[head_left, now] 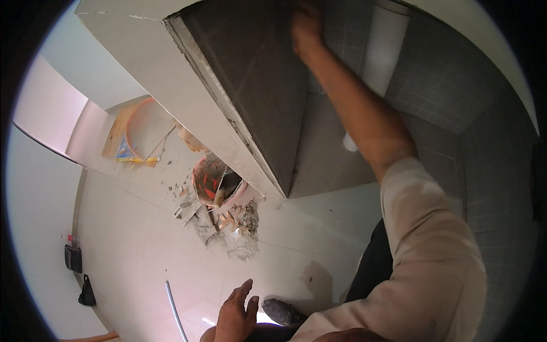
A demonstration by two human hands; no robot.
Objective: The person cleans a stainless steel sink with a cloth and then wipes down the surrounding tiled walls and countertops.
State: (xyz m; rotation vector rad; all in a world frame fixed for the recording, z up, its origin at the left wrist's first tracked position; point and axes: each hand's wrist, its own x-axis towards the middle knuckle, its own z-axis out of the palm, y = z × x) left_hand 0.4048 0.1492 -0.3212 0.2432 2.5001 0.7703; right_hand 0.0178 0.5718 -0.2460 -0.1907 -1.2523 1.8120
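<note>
My right arm stretches up across the dark tiled panel (pixel 248 97) beside a rough, cracked wall edge (pixel 222 108). My right hand (pixel 307 25) is at the panel's upper part, its fingers dim and smeared, so their grip cannot be made out. Low in the view my left hand (pixel 238 308) hangs above the pale floor with fingers apart and nothing in it, near my dark shoe (pixel 279 310). A white vertical pipe (pixel 383 40) stands in the tiled recess behind my right forearm.
A mortar bucket (pixel 204 176) with tools sits among rubble (pixel 245 228) by the wall corner. A board (pixel 117 134) lies at the back left, a metal rod (pixel 175 310) on the lower floor. A black bag (pixel 86 290) and dark case (pixel 73 256) rest along the left wall.
</note>
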